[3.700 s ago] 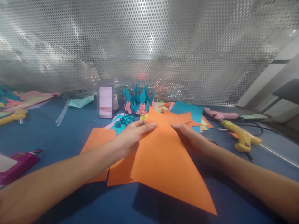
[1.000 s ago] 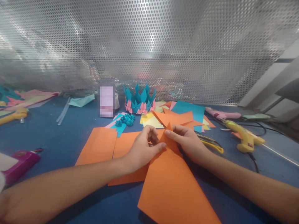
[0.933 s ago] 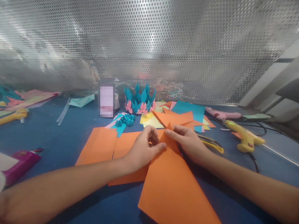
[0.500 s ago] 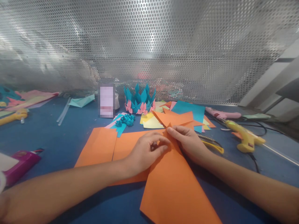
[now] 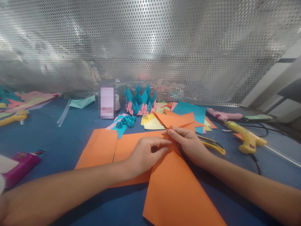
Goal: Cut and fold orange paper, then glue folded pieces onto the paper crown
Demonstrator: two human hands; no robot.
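Note:
A folded orange paper (image 5: 183, 188) slants up from the near table edge toward the middle. At its narrow far end my right hand (image 5: 190, 142) is closed, pinching the paper between thumb and fingers. My left hand (image 5: 147, 155) is curled at the paper's left side, thumb and fingertips close together on it just below the right hand's pinch. Under my left hand and wrist lie other flat orange sheets (image 5: 98, 147). Beyond the hands is a folded orange paper piece (image 5: 178, 121) with pointed ends.
A blue paper crown (image 5: 141, 102) with pink flowers stands behind small blue folded pieces (image 5: 127, 121). A phone (image 5: 107, 102) is propped upright. To the right lie a yellow glue gun (image 5: 245, 138), a pink glue gun (image 5: 224, 115) and yellow-handled scissors (image 5: 215, 147). A magenta device (image 5: 22, 166) sits left.
The near end of the folded orange paper has shifted slightly right. My left fingers have straightened a little, and my right hand keeps its pinch at almost the same spot.

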